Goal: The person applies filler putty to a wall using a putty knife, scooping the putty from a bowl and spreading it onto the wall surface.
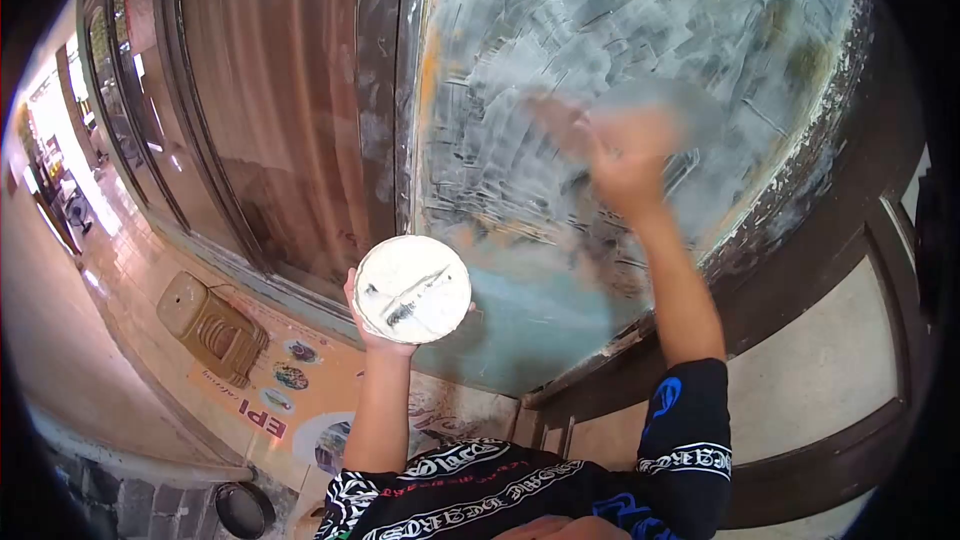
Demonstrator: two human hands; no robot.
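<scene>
Disc (413, 290), whitish and dark-streaked, gripped in the left hand (381, 341) left of centre in the frame's lower half, with the right hand (635, 152) raised near the grey-smeared panel (520, 50) at upper right, too blurred to tell whether open or closed.

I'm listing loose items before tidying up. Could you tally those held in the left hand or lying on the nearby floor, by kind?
Round white piece, in the left hand: 1
Tan stool: 1
Printed banner: 1
Round dark tub: 1
Total: 4
</scene>
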